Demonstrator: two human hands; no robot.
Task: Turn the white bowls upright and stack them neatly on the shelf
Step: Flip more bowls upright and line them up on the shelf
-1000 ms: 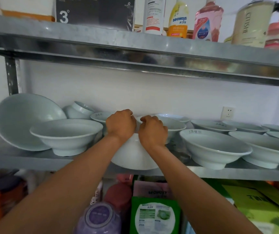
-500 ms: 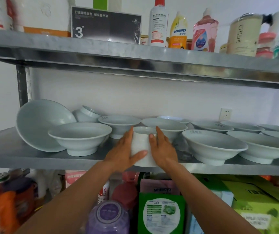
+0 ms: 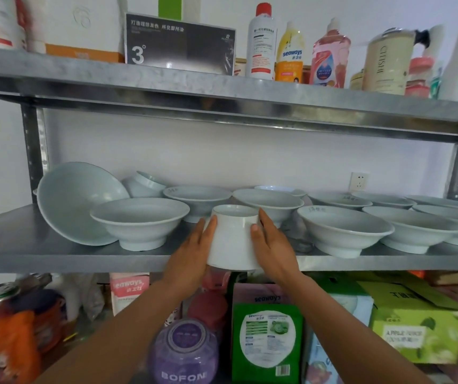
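Holding the bowl (image 3: 233, 239) upside down between both hands: foot ring on top, wide rim at the bottom. Left hand (image 3: 194, 253) and right hand (image 3: 273, 245) press flat on opposite sides, fingers straight along the wall, right thumb on the near face. Nothing is hooked under the rim. Judgement: a squeeze carry, chosen so the wrists can roll it over.

Position: the front lip of the shelf (image 3: 56, 261) runs behind the bowl's lower half, so the bowl hangs out past the lip, toward the person. Cannot tell whether its rim touches the lip.

Around the bowl:
- An upright bowl (image 3: 139, 220) stands just left and a second upright bowl (image 3: 344, 228) just right, with more close behind.
- A tilted bowl (image 3: 75, 200) leans on its side further left.
- The bare steel directly behind the bowl is a narrow gap.
- The upper shelf (image 3: 222, 98) is well above, so headroom looks fair.
- A green packet (image 3: 266, 342) stands below.

Open room for the flip lies in front of the lip. Risk: the rim could clip either neighbour on set-down.
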